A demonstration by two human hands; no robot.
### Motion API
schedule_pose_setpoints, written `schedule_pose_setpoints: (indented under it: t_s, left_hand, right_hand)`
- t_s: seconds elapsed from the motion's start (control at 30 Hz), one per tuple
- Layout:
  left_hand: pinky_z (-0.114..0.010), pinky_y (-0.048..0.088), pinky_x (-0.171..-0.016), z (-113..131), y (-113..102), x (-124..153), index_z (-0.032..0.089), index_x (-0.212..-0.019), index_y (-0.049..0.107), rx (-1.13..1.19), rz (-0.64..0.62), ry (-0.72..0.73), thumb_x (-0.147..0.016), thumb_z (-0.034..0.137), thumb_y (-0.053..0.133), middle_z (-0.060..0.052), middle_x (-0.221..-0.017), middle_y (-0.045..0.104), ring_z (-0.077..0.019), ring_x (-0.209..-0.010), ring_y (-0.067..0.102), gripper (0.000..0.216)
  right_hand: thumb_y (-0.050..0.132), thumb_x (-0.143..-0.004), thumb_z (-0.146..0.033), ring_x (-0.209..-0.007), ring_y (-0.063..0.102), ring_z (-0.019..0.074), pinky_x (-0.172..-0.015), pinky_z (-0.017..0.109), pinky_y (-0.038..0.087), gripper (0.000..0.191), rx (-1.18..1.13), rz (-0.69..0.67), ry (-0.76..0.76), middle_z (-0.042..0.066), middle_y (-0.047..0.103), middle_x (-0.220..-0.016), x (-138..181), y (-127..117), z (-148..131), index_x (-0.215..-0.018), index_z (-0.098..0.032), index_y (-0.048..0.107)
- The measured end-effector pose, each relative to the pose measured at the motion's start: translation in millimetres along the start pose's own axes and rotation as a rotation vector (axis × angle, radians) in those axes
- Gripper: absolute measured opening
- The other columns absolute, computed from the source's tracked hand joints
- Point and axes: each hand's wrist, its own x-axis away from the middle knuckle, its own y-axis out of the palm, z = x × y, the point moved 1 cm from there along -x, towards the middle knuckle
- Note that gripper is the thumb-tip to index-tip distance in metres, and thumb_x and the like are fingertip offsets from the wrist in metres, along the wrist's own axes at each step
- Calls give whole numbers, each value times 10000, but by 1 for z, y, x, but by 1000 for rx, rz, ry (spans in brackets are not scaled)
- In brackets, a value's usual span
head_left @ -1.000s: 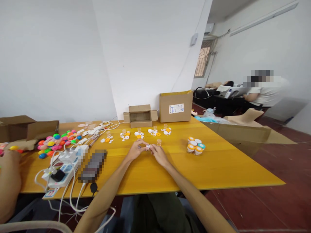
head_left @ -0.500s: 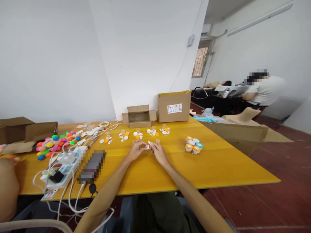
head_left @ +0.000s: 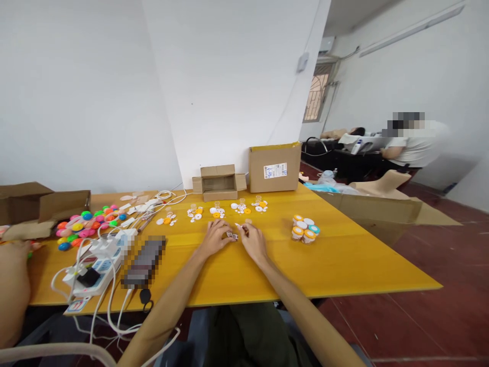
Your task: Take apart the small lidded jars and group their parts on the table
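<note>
Over the middle of the yellow table [head_left: 328, 265], my left hand [head_left: 214, 238] is closed on a small white plastic part with holes [head_left: 229, 234], gear-like in look. My right hand [head_left: 253, 241] pinches a small thin white piece [head_left: 238, 225] just to its right; fingers hide most of it. A clear plastic cup [head_left: 248, 221] stands just behind my right hand. Beyond both hands lie little groups of white discs [head_left: 213, 210], orange discs [head_left: 247, 211] and clear cups in a row.
Capped round containers [head_left: 304, 229] cluster to the right. An open small carton [head_left: 219, 187] and a taller box [head_left: 274, 168] stand behind. Coloured balls [head_left: 87, 216], a power strip [head_left: 103, 265], cables and a phone [head_left: 145, 261] lie left. Another person's arm [head_left: 13, 290] is at far left.
My left hand has turned over the holed part, which sits lower and tilted. My right hand has curled in more, its white piece slightly apart. The other person's arm at left has moved up.
</note>
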Motion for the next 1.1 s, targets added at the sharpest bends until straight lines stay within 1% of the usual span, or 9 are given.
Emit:
schedule_pose_setpoints:
  t_s: [0.1, 0.17, 0.33, 0.47, 0.53, 0.7, 0.83, 0.93, 1.1]
  left_hand:
    - [-364, 354, -897, 0, 0, 0, 245, -890, 705, -17, 46, -49, -770, 392, 768, -40, -989, 657, -242, -1006, 530, 200]
    - [-358, 359, -884, 1, -1, 1, 238, -884, 698, -24, 49, -68, -760, 385, 778, -37, -974, 656, -239, -993, 538, 208]
    - [-363, 365, -864, 2, -1, 1, 229, -868, 704, -48, 34, -99, -810, 362, 720, -44, -968, 649, -236, -971, 543, 146]
    - [-373, 367, -878, 2, -2, 0, 231, -897, 704, -58, 14, -118, -816, 266, 689, -46, -973, 651, -238, -978, 547, 90]
    - [-377, 370, -883, 2, -2, 0, 225, -915, 694, -47, 9, -125, -815, 248, 682, -48, -976, 656, -240, -982, 552, 104]
    - [-370, 385, -878, 1, -2, 1, 222, -909, 663, 0, 22, -119, -834, 266, 663, -44, -956, 663, -238, -976, 563, 87]
    - [-358, 386, -880, -1, 0, 1, 231, -876, 657, 3, 21, -91, -848, 240, 645, -37, -965, 665, -229, -981, 567, 31]
    - [-357, 380, -883, -3, 2, 1, 231, -865, 670, 0, 26, -76, -871, 237, 623, -40, -964, 667, -222, -977, 569, 48]
    - [-356, 376, -888, -4, 2, 1, 234, -864, 677, -16, 38, -99, -867, 211, 616, -34, -943, 672, -218, -969, 574, 65]
  right_hand:
    - [538, -870, -306, -675, 645, 181, -592, 248, 393, 184, 52, -20, -39, 41, 725, -784, 1, 1, -1, -779, -218, 671]
    - [526, -886, -298, -685, 646, 178, -614, 249, 414, 206, 54, -40, -108, 44, 729, -804, 1, 0, -2, -782, -219, 685]
    - [508, -920, -296, -735, 639, 174, -666, 245, 449, 229, -1, -144, -305, 35, 725, -825, 2, -1, -4, -841, -230, 713]
    - [514, -933, -295, -771, 649, 172, -707, 247, 465, 223, -41, -232, -362, 28, 738, -874, 4, 0, -5, -910, -244, 730]
    - [510, -937, -289, -788, 661, 179, -707, 248, 465, 231, -17, -256, -349, 28, 747, -884, 4, 0, -5, -901, -251, 735]
    - [497, -934, -221, -863, 686, 197, -715, 247, 459, 242, 131, -249, -233, 44, 761, -945, 4, -3, -7, -906, -245, 736]
    - [507, -939, -228, -895, 686, 196, -706, 238, 453, 229, 271, -240, -152, 54, 753, -968, 6, -10, -17, -924, -240, 735]
    - [502, -943, -219, -935, 682, 192, -710, 232, 450, 230, 366, -239, -87, 61, 739, -1023, 8, -15, -24, -947, -240, 731]
    - [525, -922, -194, -978, 670, 199, -715, 247, 451, 201, 433, -233, -56, 69, 716, -1069, 10, -15, -26, -957, -231, 719]
